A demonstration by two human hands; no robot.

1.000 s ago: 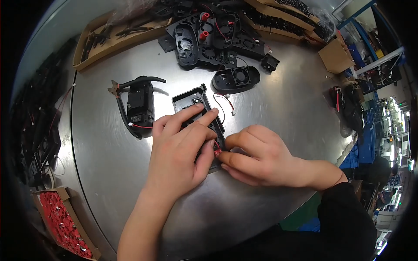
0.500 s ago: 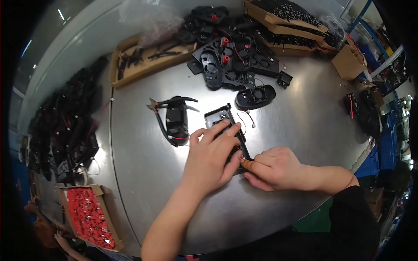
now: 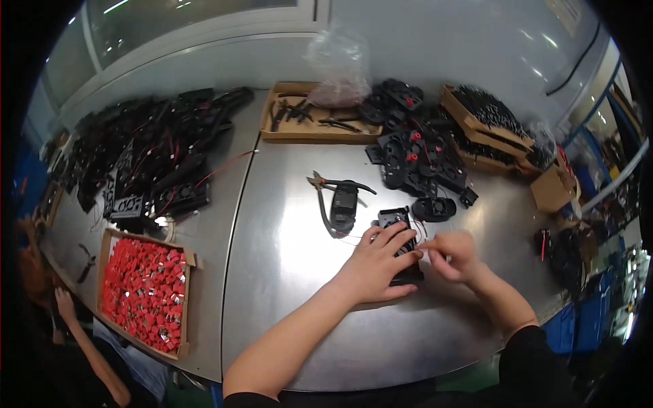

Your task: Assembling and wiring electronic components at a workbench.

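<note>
A black plastic housing (image 3: 408, 277) lies on the metal table, mostly covered by my left hand (image 3: 376, 267). That hand's fingers are spread across its top, with the thumb by its near end. My right hand (image 3: 454, 257) is closed at the housing's right edge, fingers curled and the index fingertip touching there; anything in its grip is too small to make out. A thin wire (image 3: 423, 231) loops just above that fingertip. Beyond my left hand is another black housing (image 3: 345, 204), with the orange-and-black cutting pliers (image 3: 317, 182) straddling it. A black fan unit (image 3: 435, 209) sits beyond my right hand.
Black fan housings (image 3: 408, 160) are piled at the back, beside a cardboard tray (image 3: 320, 138) of dark tools. Boxes of black parts (image 3: 486, 115) stand back right. At left are a heap of black parts (image 3: 156, 149) and a box of red pieces (image 3: 143, 289). Another person's arm (image 3: 88, 347) shows lower left.
The view has shifted, so the table's things appear further right and lower. My right index finger now reaches the housing's edge higher up, and my right thumb has come away from it.
</note>
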